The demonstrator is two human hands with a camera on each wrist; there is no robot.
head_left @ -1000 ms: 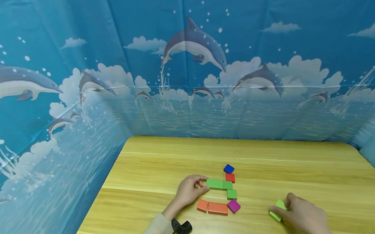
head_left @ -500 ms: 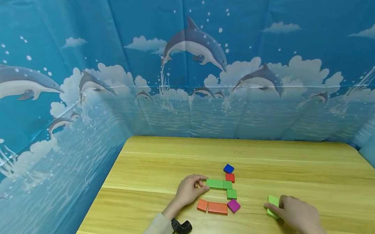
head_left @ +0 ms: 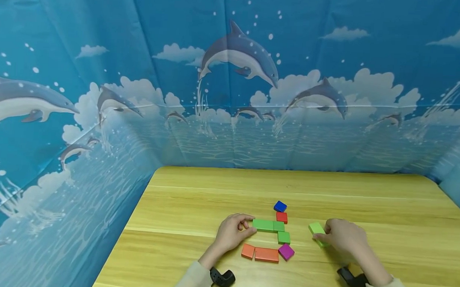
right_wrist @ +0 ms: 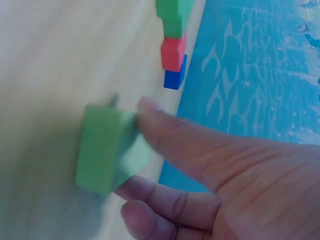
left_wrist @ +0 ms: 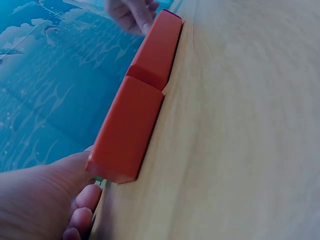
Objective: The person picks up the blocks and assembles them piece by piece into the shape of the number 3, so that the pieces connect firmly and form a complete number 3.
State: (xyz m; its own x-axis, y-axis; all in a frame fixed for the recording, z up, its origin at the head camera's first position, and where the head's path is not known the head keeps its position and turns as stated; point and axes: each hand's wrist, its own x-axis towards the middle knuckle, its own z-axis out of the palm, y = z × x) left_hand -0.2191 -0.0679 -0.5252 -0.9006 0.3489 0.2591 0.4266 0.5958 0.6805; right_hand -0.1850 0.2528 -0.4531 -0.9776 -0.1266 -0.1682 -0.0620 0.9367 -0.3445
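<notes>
In the head view my right hand (head_left: pixel 345 236) pinches a light green oblong block (head_left: pixel 316 227) between thumb and fingers, right of the block arrangement. The right wrist view shows that same block (right_wrist: pixel 97 150) between thumb and fingers, somewhat blurred. My left hand (head_left: pixel 231 233) has index finger and thumb at the left end corners of a long green block (head_left: pixel 263 225). Two smaller green blocks follow: one square block (head_left: pixel 278 226) at its right end, another square block (head_left: pixel 283 237) just below. From the left wrist, orange blocks mostly hide the long green block.
Beyond the green blocks lie a red block (head_left: pixel 281 217) and a blue block (head_left: pixel 280 206). Nearer the person, a small orange block (head_left: pixel 248 251), a long orange block (head_left: pixel 266 254) and a purple block (head_left: pixel 286 251) form a row. A dolphin-print curtain (head_left: pixel 234 139) borders the wooden table (head_left: pixel 181 201).
My right hand has carried the light green block leftward and away from the person, toward the arrangement, and the block has turned. The left hand and the other blocks stay put.
</notes>
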